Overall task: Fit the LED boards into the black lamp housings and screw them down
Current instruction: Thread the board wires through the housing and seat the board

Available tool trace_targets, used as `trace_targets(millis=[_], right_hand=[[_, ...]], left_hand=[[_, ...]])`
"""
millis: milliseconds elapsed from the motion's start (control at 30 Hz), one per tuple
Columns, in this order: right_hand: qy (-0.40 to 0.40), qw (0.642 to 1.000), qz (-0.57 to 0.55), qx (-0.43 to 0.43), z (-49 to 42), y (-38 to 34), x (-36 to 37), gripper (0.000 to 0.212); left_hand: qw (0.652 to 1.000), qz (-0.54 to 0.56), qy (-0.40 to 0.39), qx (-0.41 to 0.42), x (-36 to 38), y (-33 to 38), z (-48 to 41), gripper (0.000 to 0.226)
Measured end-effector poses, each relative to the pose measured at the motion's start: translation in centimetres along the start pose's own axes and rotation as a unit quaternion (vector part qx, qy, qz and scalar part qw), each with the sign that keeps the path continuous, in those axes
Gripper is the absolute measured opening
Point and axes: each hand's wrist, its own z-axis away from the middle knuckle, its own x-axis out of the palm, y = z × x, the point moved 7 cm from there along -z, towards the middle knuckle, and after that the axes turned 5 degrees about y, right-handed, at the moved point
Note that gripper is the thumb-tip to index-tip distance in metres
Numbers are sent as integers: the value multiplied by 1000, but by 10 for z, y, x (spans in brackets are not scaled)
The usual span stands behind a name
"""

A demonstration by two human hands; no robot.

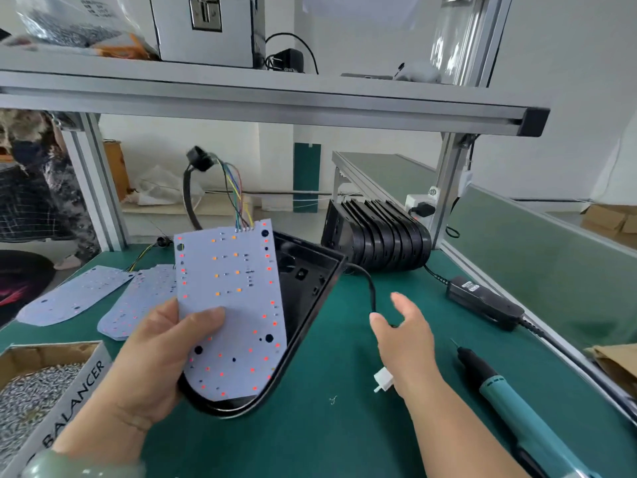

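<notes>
Left hand [155,360]: raised over the near left of the table, palm turned up toward the camera. The thumb lies flat on the face of the LED board and the fingers are curled beneath, clamping board and housing together.
LED board [234,305]: pale, dotted with red and orange LEDs. It lies tilted on top of the black lamp housing, not seated flat in it.
Coloured wires [238,194]: rise from the board's far edge to a black plug.
Black lamp housing [310,288]: open side up, its rounded end nearest the camera, showing to the right of and below the board.
Right hand [406,332]: held just right of the housing, forearm reaching in from the lower right. Its fingers are loose and apart, closed round nothing.
Black cable [370,288]: runs from the housing's far corner to the right thumb and passes behind it. Whether it touches the palm is unclear.
White connector [383,380]: shows just under the right wrist.
Electric screwdriver [499,384]: lies on the green table [327,436], right of the right forearm, untouched.
Stacked housings [379,236]: stand on edge in a row at the far right of the table.
Spare boards [76,294]: lie flat on the left.
Screw box [34,384]: near left corner.
</notes>
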Motion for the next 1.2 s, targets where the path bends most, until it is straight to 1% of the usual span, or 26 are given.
trace_targets(millis=[67,133,167,233,267,300,367,400,500,567,600,633,667,733,767,800,833,867,933,967,1000,1033,1100,1133,1167,1200], right_hand=[[-3,995,41,-89,10,-21,-3,69],[-56,982,0,-178,21,-40,6,72],[-119,976,-68,-168,27,-45,14,66],[-260,932,-247,-58,43,-49,35,37],[-299,910,-288,-1,49,-45,42,31],[-315,905,-285,29,53,-42,44,31],[-288,917,-271,59,50,-31,41,31],[-267,927,-258,49,47,-30,38,31],[-164,979,-109,-53,32,-31,27,24],[-102,988,-114,-15,20,-19,18,20],[-87,988,-126,7,15,-14,15,16],[-76,988,-131,18,12,-10,13,21],[-74,992,-105,19,11,-7,12,34],[-69,996,-31,-40,10,-11,10,62],[-88,993,-32,-73,14,-20,14,70],[-116,986,-48,-112,18,-29,17,74],[-172,969,-126,-123,25,-41,22,72],[-217,944,-227,-97,33,-51,27,63],[-282,900,-332,-15,47,-60,37,30],[-307,898,-315,-7,53,-59,41,19],[-325,886,-330,19,56,-54,44,16],[-319,879,-352,41,52,-45,45,21],[-307,845,-425,105,47,-41,46,33],[-290,824,-456,168,44,-37,47,35],[-284,825,-455,179,40,-35,48,36],[-288,806,-476,205,41,-35,49,35]], left_hand=[[1000,-30,-3,-8,-1,-4,-1,25],[998,-55,-24,-19,6,-10,0,24],[997,-65,-41,-25,11,-13,2,23],[994,-73,-78,-39,22,-19,7,27],[992,-69,-98,-48,28,-23,10,26],[989,-67,-116,-54,33,-25,12,26],[987,-71,-133,-51,40,-26,15,22],[989,-71,-122,-43,41,-24,15,18],[998,-50,-46,-6,30,-11,10,25],[999,-38,0,20,17,-1,6,26],[999,-38,0,30,14,3,6,25],[998,-45,-10,36,13,5,6,24],[997,-58,-20,37,14,4,6,23],[995,-86,-17,43,17,1,7,17],[994,-99,-15,46,20,-1,7,14],[993,-106,-16,46,22,-3,7,15],[993,-104,-26,41,24,-6,7,15],[994,-98,-40,34,26,-9,8,14],[993,-85,-72,28,30,-14,10,18],[993,-77,-89,26,33,-15,12,20],[992,-74,-103,24,37,-15,14,23],[991,-75,-111,26,39,-15,14,32],[991,-74,-102,33,37,-14,14,43],[992,-73,-94,38,35,-13,13,39],[992,-72,-92,41,34,-12,12,36],[992,-71,-92,41,34,-12,12,36]])
